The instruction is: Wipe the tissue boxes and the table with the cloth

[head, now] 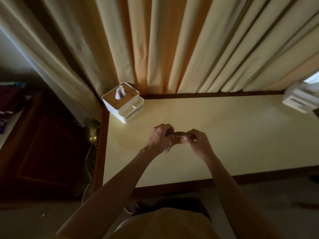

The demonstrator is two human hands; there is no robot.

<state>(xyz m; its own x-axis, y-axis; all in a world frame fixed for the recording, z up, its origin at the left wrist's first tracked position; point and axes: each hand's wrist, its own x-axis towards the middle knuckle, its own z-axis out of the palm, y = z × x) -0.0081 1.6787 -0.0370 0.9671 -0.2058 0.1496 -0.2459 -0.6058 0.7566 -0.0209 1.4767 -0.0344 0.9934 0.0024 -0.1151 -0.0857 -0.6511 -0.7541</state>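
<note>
Cloth (179,134) is in the centre of the frame, held above the bench (224,135) between both hands. It is gathered into a thin brown strip, and its long axis runs left to right from one fist to the other. The left hand (159,138) has its fingers curled round the left end, and the right hand (198,142) grips the right end in the same way; a loose part hangs down under the left hand.

One box (123,101) stands at the upper left corner of the bench, up and to the left of the hands, and the left hand is the nearer one. The second box (301,99) is at the right edge of the frame, well apart from both hands. I judge that the near box is the easier one to wipe first.
</note>
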